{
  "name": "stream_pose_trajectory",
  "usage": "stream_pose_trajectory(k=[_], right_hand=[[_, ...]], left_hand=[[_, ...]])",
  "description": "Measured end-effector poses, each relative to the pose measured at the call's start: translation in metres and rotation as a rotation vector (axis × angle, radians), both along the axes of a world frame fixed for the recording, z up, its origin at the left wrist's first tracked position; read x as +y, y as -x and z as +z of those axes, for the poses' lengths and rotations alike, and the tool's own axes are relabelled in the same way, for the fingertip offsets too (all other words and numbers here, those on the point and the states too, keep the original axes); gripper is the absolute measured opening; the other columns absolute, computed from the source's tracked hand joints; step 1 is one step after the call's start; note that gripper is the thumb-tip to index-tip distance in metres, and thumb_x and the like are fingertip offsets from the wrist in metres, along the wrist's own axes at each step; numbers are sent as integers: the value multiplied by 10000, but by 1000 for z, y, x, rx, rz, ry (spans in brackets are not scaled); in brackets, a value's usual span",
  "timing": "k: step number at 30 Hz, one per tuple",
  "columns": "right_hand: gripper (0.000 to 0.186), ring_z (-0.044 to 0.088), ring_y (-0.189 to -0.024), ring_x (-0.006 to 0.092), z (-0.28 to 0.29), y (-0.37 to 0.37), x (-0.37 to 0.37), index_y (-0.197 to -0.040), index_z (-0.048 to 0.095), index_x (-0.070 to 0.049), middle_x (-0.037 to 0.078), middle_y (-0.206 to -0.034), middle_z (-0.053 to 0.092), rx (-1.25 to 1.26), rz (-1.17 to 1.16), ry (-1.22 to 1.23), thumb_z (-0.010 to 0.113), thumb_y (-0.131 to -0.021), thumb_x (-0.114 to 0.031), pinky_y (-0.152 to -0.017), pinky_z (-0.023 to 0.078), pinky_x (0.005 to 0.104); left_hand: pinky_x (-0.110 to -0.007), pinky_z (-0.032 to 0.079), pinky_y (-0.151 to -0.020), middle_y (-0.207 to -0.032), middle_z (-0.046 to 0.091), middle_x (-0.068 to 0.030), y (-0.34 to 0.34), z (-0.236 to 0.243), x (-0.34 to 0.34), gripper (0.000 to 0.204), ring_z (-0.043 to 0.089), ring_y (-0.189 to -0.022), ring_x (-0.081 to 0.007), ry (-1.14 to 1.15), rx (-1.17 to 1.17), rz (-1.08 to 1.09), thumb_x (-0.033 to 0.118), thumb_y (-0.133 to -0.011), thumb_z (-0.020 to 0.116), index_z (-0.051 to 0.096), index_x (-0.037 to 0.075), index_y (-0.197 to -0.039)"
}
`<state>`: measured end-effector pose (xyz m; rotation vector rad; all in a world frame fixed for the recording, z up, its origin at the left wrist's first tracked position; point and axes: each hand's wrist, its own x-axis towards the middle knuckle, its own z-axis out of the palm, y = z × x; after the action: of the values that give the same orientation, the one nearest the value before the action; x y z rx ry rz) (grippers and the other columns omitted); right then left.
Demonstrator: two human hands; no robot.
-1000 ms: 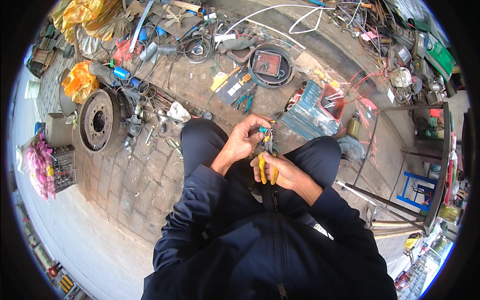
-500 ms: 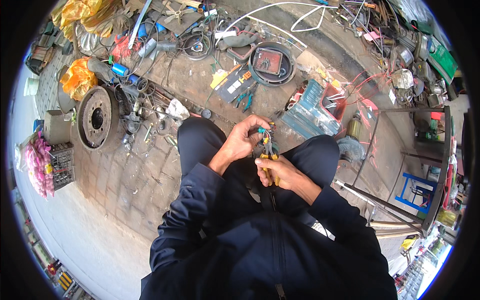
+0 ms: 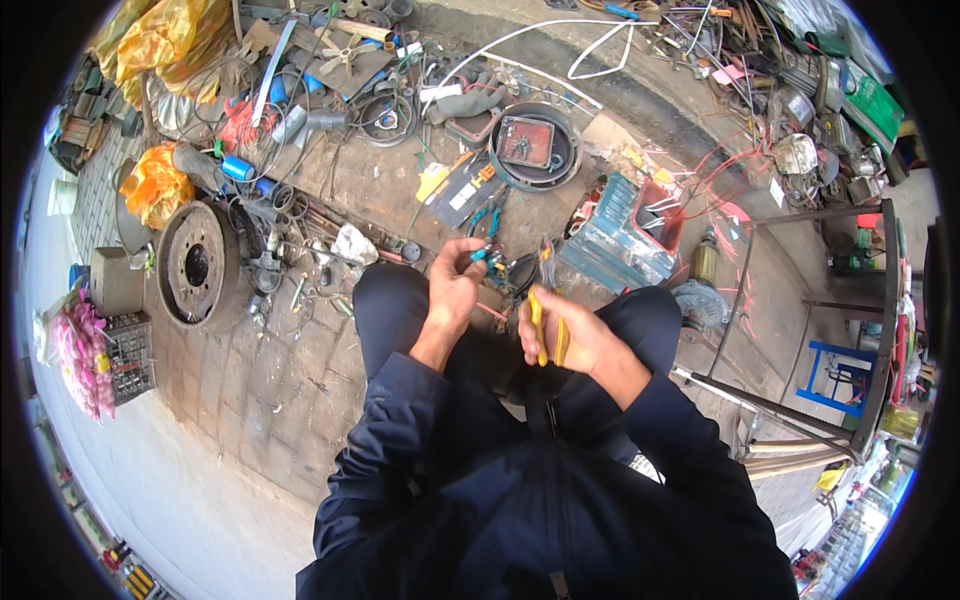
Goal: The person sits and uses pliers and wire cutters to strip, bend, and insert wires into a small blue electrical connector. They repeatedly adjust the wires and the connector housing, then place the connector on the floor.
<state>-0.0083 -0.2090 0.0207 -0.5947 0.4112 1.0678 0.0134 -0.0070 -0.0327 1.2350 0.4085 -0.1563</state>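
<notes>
Between the thumb and fingers of my left hand is a small teal part with short coloured bits on it, too small to make out. My right hand is closed round the yellow handles of a pair of pliers. Their metal jaws point away from me and stand apart from the teal part. Both hands are above the gap between my knees. Beyond the left hand, another pair of pliers with teal handles lies on the ground beside a dark flat piece with orange marks.
A teal metal housing stands ahead to the right, near a motor part with a copper winding. A round pan holds a red square tray. At left lies a rusty wheel rim; a metal frame stands at right.
My hands have moved apart. The left went leftward with the teal part, the right slightly rightward with the pliers, whose jaws were at the part before.
</notes>
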Motion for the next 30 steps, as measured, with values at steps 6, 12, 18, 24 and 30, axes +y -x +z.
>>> stream_pose_trajectory(k=[6, 12, 18, 24, 30], right_hand=[[372, 644, -707, 235, -67, -63, 14, -1015, 643, -41, 78, -805, 660, 156, -167, 451, 585, -994, -408, -688, 545, 436], [280, 628, -666, 200, -156, -117, 27, -1079, 579, -148, 88, -847, 694, -76, -118, 855, 538, -1001, -414, -555, 440, 357], [173, 563, -564, 182, -172, -118, 22, -1040, 555, -138, 89, -873, 668, 61, -8, 777, 554, -1001, -307, -470, 387, 379], [229, 584, -643, 158, -89, -73, 43, -1042, 639, -29, 102, -862, 688, -195, -165, 936, 549, -1017, -238, -560, 468, 304], [270, 612, -835, 139, 24, -15, 26, -1167, 638, -2, 81, -935, 686, -716, -75, 880, 588, -1018, -221, -730, 484, 291]], left_hand=[[-250, 476, -838, -1019, 645, -27, -2, 0, 11, 266, 593, -916, -107, -5, 1, 243, -107, -936, 568, 609, 27, -1162], [-230, 454, -822, -1035, 634, -22, 1, 4, 19, 267, 572, -913, -93, 102, -10, 235, -108, -933, 576, 615, 30, -1157], [-238, 457, -805, -1051, 628, -33, -2, 9, 24, 264, 566, -896, -96, 297, -22, 246, -87, -955, 560, 599, 25, -1191], [-296, 526, -861, -1141, 654, -72, -6, 24, 19, 271, 630, -990, -152, 525, -12, 206, -48, -968, 588, 586, 24, -1229], [-407, 506, -1018, -1301, 616, -110, -5, 38, 18, 289, 609, -1190, -225, 695, -153, 94, -11, -963, 621, 584, 42, -1244]])
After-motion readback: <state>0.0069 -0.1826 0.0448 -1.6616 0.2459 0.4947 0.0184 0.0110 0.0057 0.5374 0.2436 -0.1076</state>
